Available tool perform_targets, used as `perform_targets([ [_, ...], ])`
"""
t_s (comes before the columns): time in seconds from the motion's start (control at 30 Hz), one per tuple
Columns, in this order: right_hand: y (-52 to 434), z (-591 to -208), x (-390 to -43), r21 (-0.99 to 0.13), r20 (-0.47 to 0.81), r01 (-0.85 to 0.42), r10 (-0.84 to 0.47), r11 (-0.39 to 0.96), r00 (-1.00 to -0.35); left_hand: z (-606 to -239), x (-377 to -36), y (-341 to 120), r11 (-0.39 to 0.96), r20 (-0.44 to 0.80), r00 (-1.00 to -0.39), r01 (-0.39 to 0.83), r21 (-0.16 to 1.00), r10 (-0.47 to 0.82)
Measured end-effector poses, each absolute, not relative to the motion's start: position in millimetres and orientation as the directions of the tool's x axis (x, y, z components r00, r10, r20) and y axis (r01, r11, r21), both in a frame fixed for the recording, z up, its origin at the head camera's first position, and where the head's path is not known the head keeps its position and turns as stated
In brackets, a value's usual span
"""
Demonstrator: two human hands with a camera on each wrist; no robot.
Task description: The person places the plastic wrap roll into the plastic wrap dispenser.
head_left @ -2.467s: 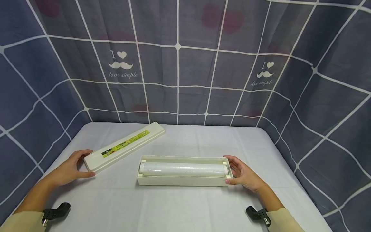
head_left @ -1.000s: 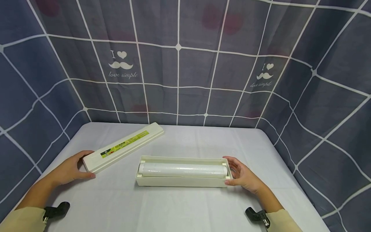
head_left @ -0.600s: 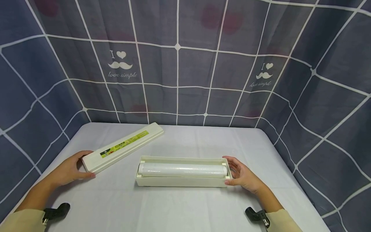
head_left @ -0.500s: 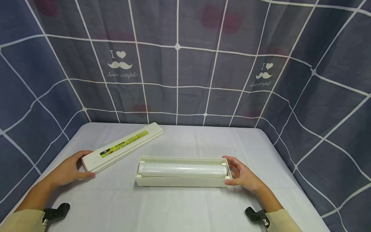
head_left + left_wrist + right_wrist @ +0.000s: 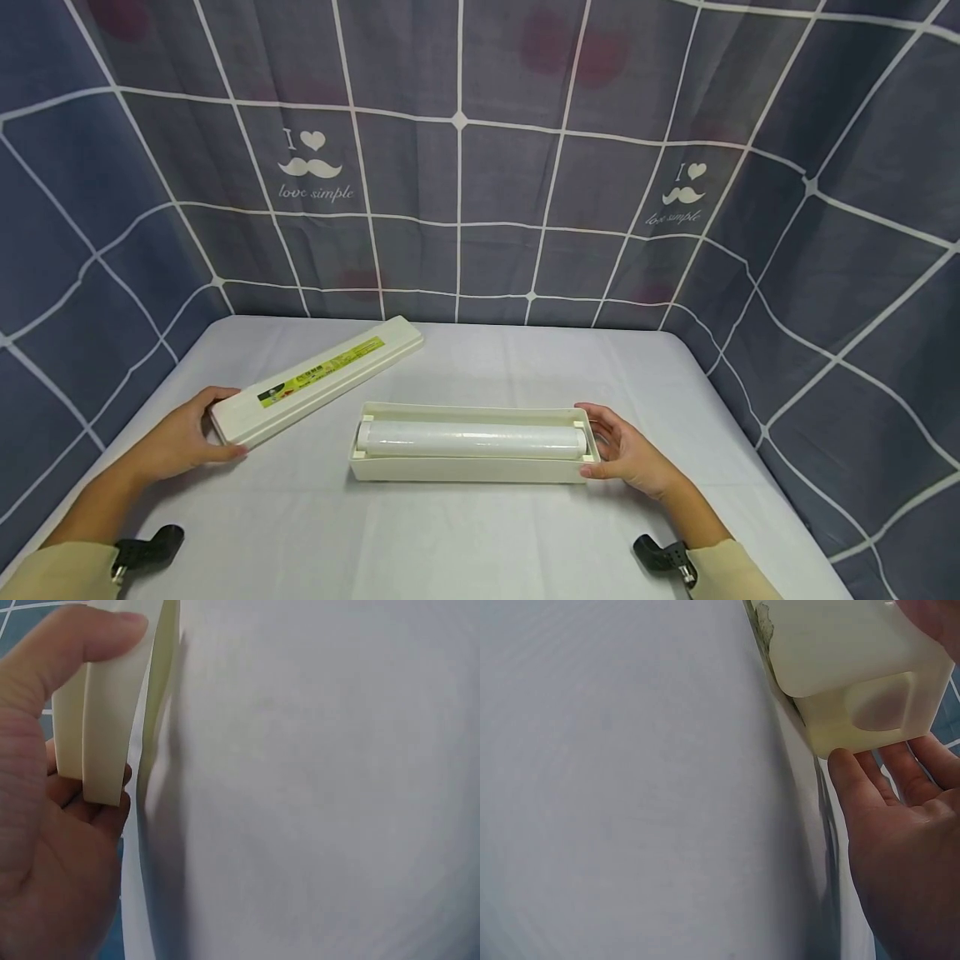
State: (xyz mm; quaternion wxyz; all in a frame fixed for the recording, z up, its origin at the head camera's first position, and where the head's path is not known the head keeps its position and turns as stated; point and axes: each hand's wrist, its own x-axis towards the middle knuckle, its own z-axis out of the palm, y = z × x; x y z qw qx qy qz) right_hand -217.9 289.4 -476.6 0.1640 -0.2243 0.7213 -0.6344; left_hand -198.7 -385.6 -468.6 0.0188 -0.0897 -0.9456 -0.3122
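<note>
A cream plastic box (image 5: 472,471) lies lengthwise across the middle of the table, its top uncovered, with a white roll of cling film (image 5: 474,439) inside. Behind it to the left, the long lid (image 5: 243,414) lies slanted, showing a yellow-green label (image 5: 321,372). My left hand (image 5: 176,435) grips the lid's near left end, thumb on the front side and fingers behind. The left wrist view shows the lid's end (image 5: 105,735) between thumb and fingers. At the box's right end, my right hand (image 5: 633,460) holds it with thumb in front and fingers at the back corner.
A white cloth (image 5: 450,533) covers the table. Grey-blue curtains with white grid lines (image 5: 495,183) hang behind and at both sides. Black wrist mounts (image 5: 153,547) stick out near each cuff, low over the table's front part.
</note>
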Motion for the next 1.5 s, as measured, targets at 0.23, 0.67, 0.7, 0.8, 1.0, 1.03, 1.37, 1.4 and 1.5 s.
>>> perform_targets([
  [0.23,290,-476,-218,-0.988,0.048,-0.118,-0.536,0.097,-0.843,-466,-197,-381,0.813,0.15,-0.978,0.202,0.546,0.142],
  [0.67,290,-478,-218,-0.987,0.065,-0.135,-0.537,0.091,-0.841,-464,-192,-379,0.811,0.208,-0.975,0.184,0.555,0.078],
  [0.7,290,-478,-218,-0.986,0.067,-0.137,-0.537,0.092,-0.841,-464,-192,-378,0.81,0.209,-0.975,0.183,0.558,0.076],
  [0.8,290,-477,-218,-0.986,0.066,-0.135,-0.535,0.093,-0.843,-464,-191,-377,0.806,0.216,-0.974,0.181,0.563,0.068],
  [1.0,290,-476,-217,-0.987,0.063,-0.133,-0.531,0.095,-0.845,-462,-190,-376,0.792,0.223,-0.973,0.18,0.583,0.058],
  [1.03,290,-476,-217,-0.987,0.064,-0.133,-0.532,0.094,-0.845,-461,-190,-375,0.788,0.222,-0.973,0.181,0.589,0.058],
  [1.37,289,-476,-216,-0.988,0.057,-0.124,-0.529,0.092,-0.847,-465,-191,-371,0.691,0.291,-0.953,0.262,0.673,0.079],
  [1.4,289,-476,-217,-0.988,0.059,-0.126,-0.53,0.091,-0.846,-464,-191,-369,0.682,0.301,-0.95,0.273,0.679,0.082],
  [1.5,289,-476,-217,-0.988,0.061,-0.127,-0.531,0.09,-0.845,-461,-192,-366,0.662,0.31,-0.948,0.28,0.695,0.074],
])
